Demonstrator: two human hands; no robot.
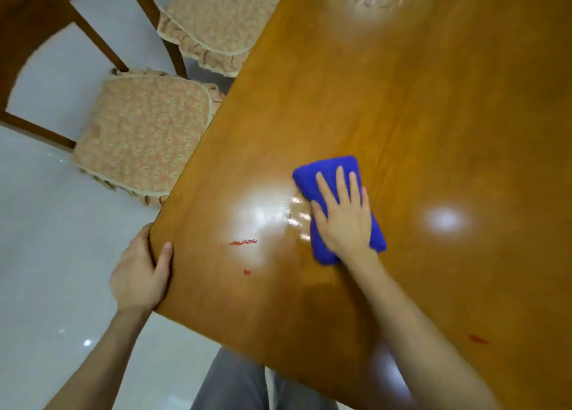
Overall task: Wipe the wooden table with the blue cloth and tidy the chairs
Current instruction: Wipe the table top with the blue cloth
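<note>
- The blue cloth (328, 174) lies folded on the wooden table (433, 100). Its long axis runs away from the person, roughly in line with the right forearm.
- The right hand (346, 221) rests flat on top of the cloth. Its fingers (340, 180) are straight and spread, pressing down without clutching.
- Left of the cloth, at the table corner, the left hand (139, 273) clamps the table edge, thumb on top and the other fingers tucked under.
- Key relation: the red streak (243, 242) and the red drop (246, 272) lie left of the cloth, between it and the left hand. Judgement: the next stroke should run leftward.
- A red smear (478, 339) sits right of the cloth, nearer the person.
- Count: one cloth and three clear red marks.
- Count: two cushioned chairs, the near chair (142, 134) and the far chair (216, 16), both left of the cloth past the table edge.
</note>
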